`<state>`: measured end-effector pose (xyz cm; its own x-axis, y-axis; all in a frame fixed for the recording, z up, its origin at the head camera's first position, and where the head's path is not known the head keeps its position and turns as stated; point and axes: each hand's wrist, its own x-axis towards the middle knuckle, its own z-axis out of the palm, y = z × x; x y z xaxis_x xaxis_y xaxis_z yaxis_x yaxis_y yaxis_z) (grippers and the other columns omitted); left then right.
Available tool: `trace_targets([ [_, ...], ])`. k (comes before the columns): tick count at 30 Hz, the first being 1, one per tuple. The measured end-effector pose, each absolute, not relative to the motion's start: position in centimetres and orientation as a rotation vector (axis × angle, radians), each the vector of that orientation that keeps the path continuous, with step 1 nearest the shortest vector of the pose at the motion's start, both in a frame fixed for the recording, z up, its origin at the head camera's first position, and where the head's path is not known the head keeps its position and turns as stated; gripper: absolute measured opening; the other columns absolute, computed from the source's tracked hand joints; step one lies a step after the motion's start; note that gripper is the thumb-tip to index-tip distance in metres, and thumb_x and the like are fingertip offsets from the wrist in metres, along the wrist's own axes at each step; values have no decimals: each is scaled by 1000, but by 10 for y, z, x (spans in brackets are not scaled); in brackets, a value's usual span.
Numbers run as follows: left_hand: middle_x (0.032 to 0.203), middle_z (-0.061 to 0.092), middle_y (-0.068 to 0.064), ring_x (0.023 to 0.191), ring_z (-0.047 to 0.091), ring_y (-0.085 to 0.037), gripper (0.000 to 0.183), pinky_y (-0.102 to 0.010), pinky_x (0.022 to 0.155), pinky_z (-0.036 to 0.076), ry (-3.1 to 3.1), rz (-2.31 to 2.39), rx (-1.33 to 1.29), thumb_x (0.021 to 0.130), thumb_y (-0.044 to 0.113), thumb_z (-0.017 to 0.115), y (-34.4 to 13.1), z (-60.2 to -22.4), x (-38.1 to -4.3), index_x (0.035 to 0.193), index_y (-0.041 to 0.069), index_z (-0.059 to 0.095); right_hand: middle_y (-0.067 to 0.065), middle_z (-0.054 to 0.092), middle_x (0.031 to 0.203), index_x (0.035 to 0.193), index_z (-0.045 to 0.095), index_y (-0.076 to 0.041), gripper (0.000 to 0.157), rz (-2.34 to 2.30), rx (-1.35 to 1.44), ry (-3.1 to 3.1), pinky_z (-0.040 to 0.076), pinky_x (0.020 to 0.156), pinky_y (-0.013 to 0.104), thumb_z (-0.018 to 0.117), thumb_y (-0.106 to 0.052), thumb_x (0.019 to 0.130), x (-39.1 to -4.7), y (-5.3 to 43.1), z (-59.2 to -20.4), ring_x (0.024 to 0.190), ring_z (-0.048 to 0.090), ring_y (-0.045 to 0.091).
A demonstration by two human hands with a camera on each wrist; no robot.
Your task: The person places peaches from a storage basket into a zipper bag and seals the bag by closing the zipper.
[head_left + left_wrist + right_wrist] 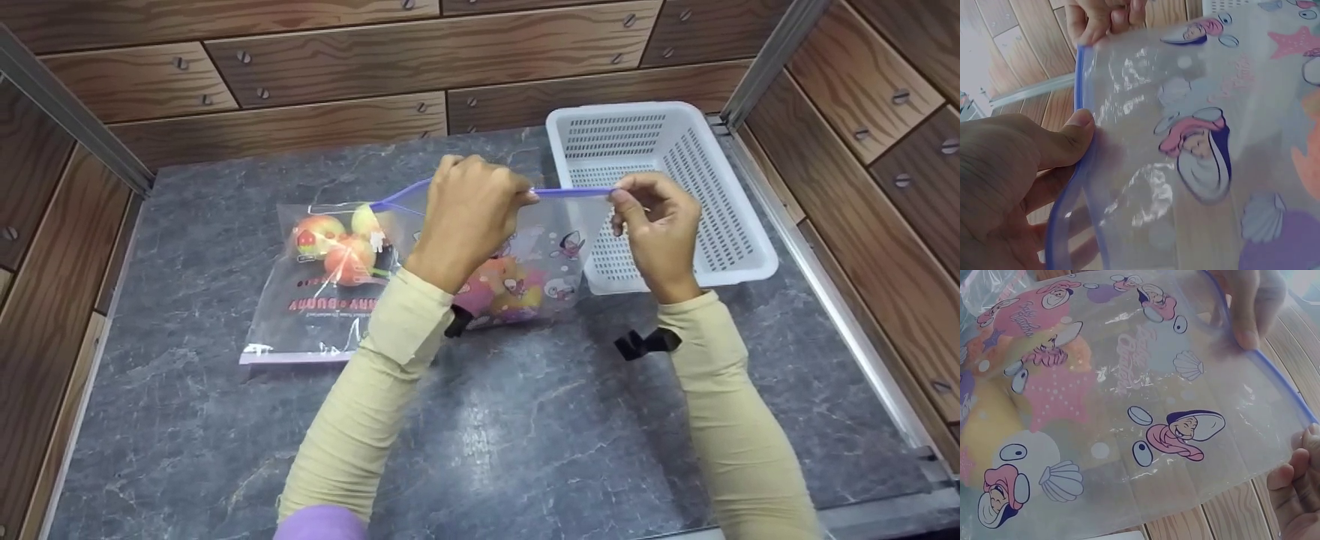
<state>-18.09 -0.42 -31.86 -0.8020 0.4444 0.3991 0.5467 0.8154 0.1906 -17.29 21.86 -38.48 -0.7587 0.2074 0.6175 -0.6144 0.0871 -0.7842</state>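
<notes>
A clear zip bag [559, 225] with printed shells and starfish hangs from both hands by its blue zip edge. The left hand [472, 217] pinches the blue strip near its middle, thumb [1075, 135] along it. At the right end of the strip, the right hand [660, 225] pinches the corner between thumb and fingertips. Left of the left hand the bag's mouth gapes, its two blue edges apart; between the hands they run together. Orange and yellow round shapes [510, 289] show low inside the bag, blurred by the print.
A second clear bag [322, 330] with a pale purple slider edge lies on the left, holding several red and yellow fruits [349, 259]. The white perforated basket [739, 247] stands at the back right, partly behind the right hand. Wood-patterned walls [330, 75] border the grey tabletop [525, 435].
</notes>
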Motion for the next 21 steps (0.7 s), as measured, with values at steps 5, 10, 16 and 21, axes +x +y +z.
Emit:
trace_targets([
  [5, 86, 77, -1, 77, 66, -24, 20, -41, 84, 47, -2648, -450, -722, 95, 38, 69, -21, -322, -182, 97, 24, 83, 8, 65, 76, 85, 61, 17, 5, 1773, 394, -1739, 45, 46, 22, 63, 18, 89, -173, 223, -386, 53, 53, 15],
  [10, 81, 76, -2, 72, 65, -25, 20, -42, 82, 49, -2630, -458, -689, 95, 36, 69, -41, -325, -181, 96, 21, 83, 9, 64, 75, 86, 60, 17, 6, 1808, 372, -1722, 46, 46, 22, 64, 16, 90, -173, 226, -389, 53, 53, 14],
  [16, 83, 77, -2, 76, 66, -26, 19, -44, 83, 49, -2635, -469, -650, 95, 34, 70, -60, -326, -179, 97, 20, 83, 11, 64, 75, 86, 62, 15, 5, 1847, 350, -1697, 47, 46, 22, 64, 17, 89, -172, 230, -389, 53, 54, 14],
  [21, 83, 77, -3, 77, 66, -27, 19, -45, 83, 48, -2643, -477, -623, 95, 33, 70, -72, -325, -176, 95, 18, 83, 11, 63, 75, 86, 63, 15, 5, 1861, 349, -1673, 46, 44, 21, 63, 19, 88, -173, 229, -389, 52, 53, 14],
])
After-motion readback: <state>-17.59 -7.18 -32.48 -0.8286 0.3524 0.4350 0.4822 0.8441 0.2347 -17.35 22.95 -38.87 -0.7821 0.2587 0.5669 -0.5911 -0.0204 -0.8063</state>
